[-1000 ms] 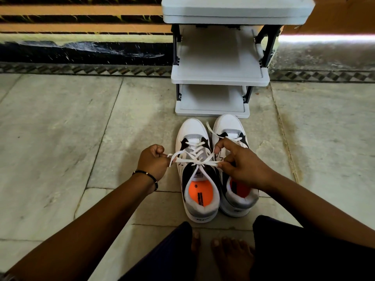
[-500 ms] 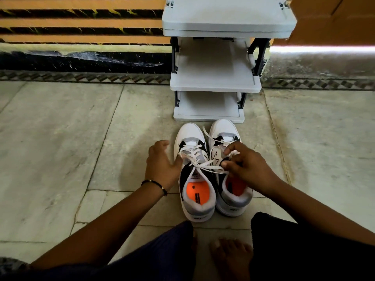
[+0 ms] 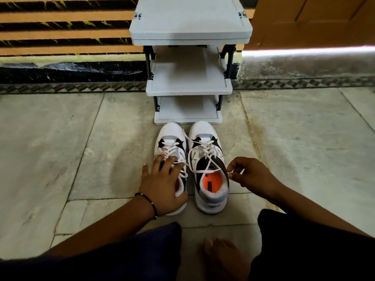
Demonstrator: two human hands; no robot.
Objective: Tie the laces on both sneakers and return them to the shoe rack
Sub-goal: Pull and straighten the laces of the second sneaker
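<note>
Two white sneakers with black panels and orange insoles stand side by side on the floor, toes toward the grey shoe rack (image 3: 189, 87). My left hand (image 3: 164, 183) lies spread over the left sneaker (image 3: 169, 138), covering its opening, thumb by the heel. The right sneaker (image 3: 207, 159) has loose white laces; one end runs along the gap between the shoes. My right hand (image 3: 246, 174) sits at that shoe's right side, pinching a lace end (image 3: 205, 170) that stretches across the opening.
The rack has three bare grey shelves and stands against a striped wall. An orange door (image 3: 312, 19) is at the back right. Pale stone floor tiles (image 3: 60, 149) lie all around. My bare foot (image 3: 221, 258) and dark-clad knees are at the bottom.
My left hand let go of the lace and moved onto the left sneaker. My right hand shifted right, off the shoes, and now pinches the right sneaker's lace end. The view tilted up.
</note>
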